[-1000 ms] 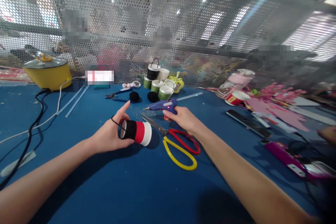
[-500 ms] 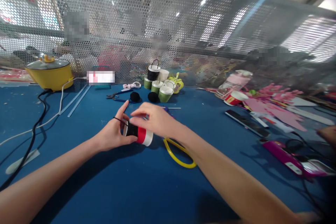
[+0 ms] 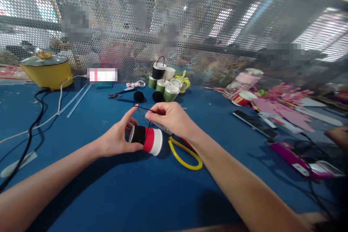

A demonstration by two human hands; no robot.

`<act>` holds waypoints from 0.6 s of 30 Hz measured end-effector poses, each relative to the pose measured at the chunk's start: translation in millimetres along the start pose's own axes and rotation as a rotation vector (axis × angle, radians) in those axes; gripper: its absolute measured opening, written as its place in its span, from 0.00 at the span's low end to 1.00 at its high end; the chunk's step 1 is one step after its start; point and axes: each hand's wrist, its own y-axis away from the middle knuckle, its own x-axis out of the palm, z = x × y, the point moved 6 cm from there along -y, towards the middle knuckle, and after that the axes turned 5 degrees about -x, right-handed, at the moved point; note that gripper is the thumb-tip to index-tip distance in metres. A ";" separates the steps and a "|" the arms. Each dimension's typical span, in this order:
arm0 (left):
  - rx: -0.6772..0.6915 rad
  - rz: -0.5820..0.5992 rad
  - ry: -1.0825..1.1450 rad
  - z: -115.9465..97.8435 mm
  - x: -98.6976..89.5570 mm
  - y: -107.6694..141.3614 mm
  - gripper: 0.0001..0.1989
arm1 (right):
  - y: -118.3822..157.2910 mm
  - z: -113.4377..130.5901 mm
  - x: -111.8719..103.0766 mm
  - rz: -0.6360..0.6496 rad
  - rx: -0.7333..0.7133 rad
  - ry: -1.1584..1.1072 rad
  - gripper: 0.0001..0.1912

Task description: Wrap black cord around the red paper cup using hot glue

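A small paper cup wrapped in black and red bands lies on its side, its white rim to the right. My left hand holds it at the black end, thumb below and index finger raised. My right hand pinches a thin black cord above the cup; the cord runs left past my left fingertip, and a strand drops to the cup's wrapped side. Scissors with yellow handles lie partly under my right hand and wrist. Two black balls sit behind the hands.
Several small cups, one with a black handle, stand at the back by pliers. A yellow pot and cables are on the left. To the right are a phone, pink cutouts, a magenta device and another person's hand.
My right hand has moved up and right from the cup, drawing the black cord out taut. The cup's red band and white rim show more fully.
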 end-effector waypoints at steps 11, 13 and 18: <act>0.184 0.008 -0.050 -13.0 6.4 8.0 0.49 | 6.9 -16.9 7.2 -0.067 0.007 -0.041 0.08; 0.211 0.002 -0.069 -14.3 6.7 9.0 0.49 | 6.8 -20.3 8.9 -0.061 0.006 -0.030 0.09; 0.259 -0.024 -0.133 -16.6 6.2 10.4 0.48 | 8.3 -23.8 12.4 -0.044 -0.006 -0.017 0.07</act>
